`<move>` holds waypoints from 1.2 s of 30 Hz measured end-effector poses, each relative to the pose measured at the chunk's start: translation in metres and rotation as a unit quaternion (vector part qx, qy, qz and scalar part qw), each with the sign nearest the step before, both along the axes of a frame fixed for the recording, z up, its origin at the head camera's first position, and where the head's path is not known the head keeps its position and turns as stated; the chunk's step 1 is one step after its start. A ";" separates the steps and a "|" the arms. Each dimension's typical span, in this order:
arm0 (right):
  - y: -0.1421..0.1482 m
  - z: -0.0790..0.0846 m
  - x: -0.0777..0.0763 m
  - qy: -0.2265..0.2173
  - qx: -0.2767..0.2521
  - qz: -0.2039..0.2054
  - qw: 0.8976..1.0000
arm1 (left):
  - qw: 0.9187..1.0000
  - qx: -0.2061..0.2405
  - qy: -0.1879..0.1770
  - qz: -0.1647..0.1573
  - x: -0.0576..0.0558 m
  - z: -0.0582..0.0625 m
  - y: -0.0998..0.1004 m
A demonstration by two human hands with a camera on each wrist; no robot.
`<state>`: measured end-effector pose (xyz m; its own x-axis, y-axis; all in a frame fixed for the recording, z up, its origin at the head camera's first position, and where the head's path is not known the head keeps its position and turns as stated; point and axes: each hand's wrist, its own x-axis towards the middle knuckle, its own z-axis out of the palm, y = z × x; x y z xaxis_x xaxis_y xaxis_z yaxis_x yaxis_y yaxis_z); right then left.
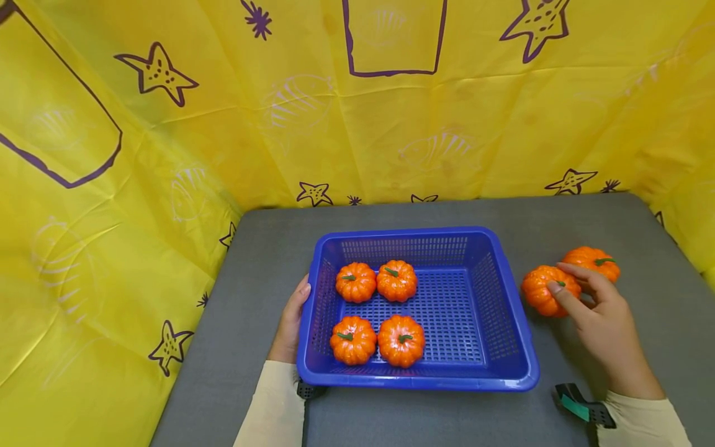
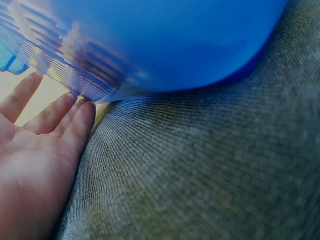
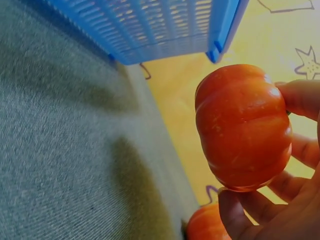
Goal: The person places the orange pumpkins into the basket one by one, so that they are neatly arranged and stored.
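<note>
My right hand [image 1: 609,326] grips a small orange pumpkin [image 1: 544,290] between thumb and fingers, to the right of the blue basket [image 1: 419,380]. In the right wrist view, that pumpkin [image 3: 242,127] is held above the grey surface, apart from the basket. Just behind it sits another pumpkin [image 1: 586,257], partly hidden by the hand and the held one. My left hand [image 1: 290,326] touches the basket's left wall from outside; its fingers [image 2: 57,115] look extended in the left wrist view. Several pumpkins with green stems, one of them at the front [image 1: 401,341], lie in the basket's left half.
A grey-covered table [image 1: 368,422] carries the basket. Yellow cloth [image 1: 357,136] with starfish and fish drawings hangs behind and at both sides. Black straps, one with a green patch [image 1: 575,406], sit at the wrists.
</note>
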<state>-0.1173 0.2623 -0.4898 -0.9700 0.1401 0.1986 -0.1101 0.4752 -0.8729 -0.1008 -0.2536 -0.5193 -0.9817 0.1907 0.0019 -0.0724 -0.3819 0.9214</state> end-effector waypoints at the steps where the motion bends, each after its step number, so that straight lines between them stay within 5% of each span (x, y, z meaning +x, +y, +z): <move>1: -0.001 0.001 0.000 0.001 -0.002 0.000 1.000 | 1.000 0.000 -0.001 0.000 0.000 0.000 0.000; 16: -0.013 0.019 0.009 0.042 -0.052 0.008 0.998 | 1.000 0.007 -0.003 -0.002 0.001 0.003 0.001; 36: -0.025 0.035 0.011 0.063 -0.031 0.027 0.997 | 1.000 0.006 -0.006 0.000 0.001 0.002 0.001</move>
<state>-0.1064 0.2369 -0.4551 -0.9444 0.1037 0.3121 -0.2452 0.4104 -0.8783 -0.0999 -0.2524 -0.5171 -0.9817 0.1901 -0.0084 -0.0839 -0.3925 0.9159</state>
